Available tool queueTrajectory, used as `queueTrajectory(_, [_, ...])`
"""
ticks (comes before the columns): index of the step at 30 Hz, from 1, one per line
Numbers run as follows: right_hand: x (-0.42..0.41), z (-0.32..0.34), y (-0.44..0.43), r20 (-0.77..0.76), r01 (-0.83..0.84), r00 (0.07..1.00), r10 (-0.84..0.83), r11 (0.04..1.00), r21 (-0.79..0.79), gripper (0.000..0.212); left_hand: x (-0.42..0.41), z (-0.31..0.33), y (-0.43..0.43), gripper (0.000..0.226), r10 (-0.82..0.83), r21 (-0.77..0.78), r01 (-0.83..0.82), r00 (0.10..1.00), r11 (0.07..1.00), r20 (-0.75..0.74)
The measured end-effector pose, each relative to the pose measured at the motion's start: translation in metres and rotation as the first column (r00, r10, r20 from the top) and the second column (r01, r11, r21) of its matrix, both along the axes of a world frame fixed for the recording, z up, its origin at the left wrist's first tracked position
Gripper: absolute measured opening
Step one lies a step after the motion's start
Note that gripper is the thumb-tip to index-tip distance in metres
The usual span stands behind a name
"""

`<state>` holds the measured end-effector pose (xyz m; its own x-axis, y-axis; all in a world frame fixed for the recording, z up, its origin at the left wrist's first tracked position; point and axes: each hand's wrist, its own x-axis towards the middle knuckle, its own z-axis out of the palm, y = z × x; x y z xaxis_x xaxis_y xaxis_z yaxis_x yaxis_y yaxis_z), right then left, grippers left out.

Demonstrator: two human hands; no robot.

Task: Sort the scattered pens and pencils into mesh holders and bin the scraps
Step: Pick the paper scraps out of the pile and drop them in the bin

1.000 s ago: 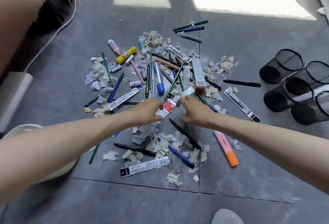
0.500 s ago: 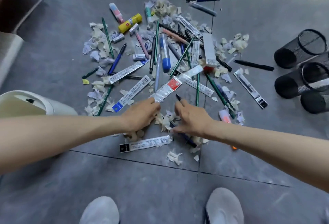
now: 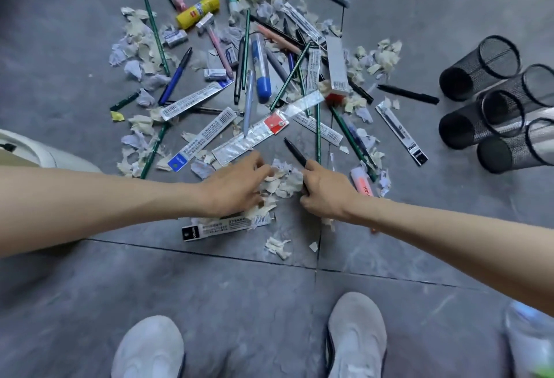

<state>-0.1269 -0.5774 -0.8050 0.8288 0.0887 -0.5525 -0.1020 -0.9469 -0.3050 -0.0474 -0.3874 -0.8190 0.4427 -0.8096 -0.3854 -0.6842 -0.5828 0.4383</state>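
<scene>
Pens, green pencils (image 3: 156,36), glue sticks and packaged refills lie scattered on the grey floor among torn paper scraps. My right hand (image 3: 325,193) is closed around a black pen (image 3: 295,152) whose tip points up and away. My left hand (image 3: 236,187) rests palm down on a small heap of paper scraps (image 3: 281,181) between the two hands, fingers curled over them. Several black mesh holders (image 3: 479,67) lie on their sides at the right. The white bin (image 3: 45,154) shows at the left edge.
A packaged refill (image 3: 221,227) lies just below my left hand. An orange highlighter (image 3: 361,182) sits right of my right hand. My two grey shoes (image 3: 356,335) stand at the bottom. A blue capped tube (image 3: 260,68) lies mid-pile.
Both hands drew back toward me from the red-labelled refill pack to the near scraps. The right hand has picked up a black pen. The view tilted down, showing my shoes.
</scene>
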Motion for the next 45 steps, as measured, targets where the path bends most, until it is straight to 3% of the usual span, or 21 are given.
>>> queueTrajectory(5, [-0.014,0.008,-0.023,0.089,0.267,0.958,-0.274,0.960,0.084,0.007,-0.004,0.001,-0.025,0.050,-0.162,-0.004,0.163,0.980,0.987,0.118])
queueTrajectory(9, [-0.022,0.001,-0.031,0.097,0.511,0.839,-0.535,0.837,0.195,0.016,-0.015,-0.008,-0.056,0.051,-0.332,-0.036,0.351,0.911,0.936,0.245])
queueTrajectory(12, [-0.028,-0.008,-0.043,0.083,0.507,0.855,-0.513,0.858,0.077,0.005,-0.026,-0.018,-0.075,0.044,-0.354,-0.021,0.379,0.881,0.925,0.313])
queueTrajectory(15, [-0.035,-0.010,-0.053,0.038,0.478,0.877,-0.478,0.878,0.014,0.022,-0.027,-0.021,-0.089,0.053,-0.435,0.028,0.456,0.825,0.889,0.362])
queueTrajectory(18, [-0.035,-0.009,-0.054,0.025,0.454,0.891,-0.453,0.891,-0.015,0.032,-0.025,-0.024,-0.095,0.057,-0.449,0.063,0.457,0.823,0.887,0.349])
queueTrajectory(23, [-0.033,-0.015,-0.051,0.000,0.498,0.866,-0.499,0.864,-0.072,0.037,-0.023,-0.026,-0.095,0.020,-0.272,-0.129,0.343,0.883,0.930,0.382])
queueTrajectory(29, [-0.034,-0.006,-0.061,-0.032,0.556,0.828,-0.559,0.828,-0.070,0.008,-0.016,-0.011,-0.095,0.044,-0.281,0.029,0.288,0.903,0.957,0.325])
queueTrajectory(35, [-0.046,-0.005,-0.074,0.024,0.542,0.841,-0.541,0.841,-0.013,0.025,0.004,-0.008,-0.118,0.023,-0.229,-0.031,0.260,0.896,0.965,0.382])
queueTrajectory(40, [-0.055,-0.013,-0.083,0.020,0.626,0.777,-0.629,0.776,0.076,0.040,0.012,-0.009,-0.133,0.023,0.020,-0.141,0.037,0.922,0.989,0.387])
queueTrajectory(42, [-0.057,-0.014,-0.085,0.026,0.633,0.769,-0.638,0.768,0.100,0.043,0.005,-0.014,-0.133,0.024,-0.004,-0.203,0.087,0.925,0.975,0.380])
queueTrajectory(45, [-0.059,-0.012,-0.082,0.003,0.648,0.757,-0.653,0.752,0.124,0.042,-0.009,-0.029,-0.128,0.018,-0.205,-0.258,0.312,0.907,0.914,0.368])
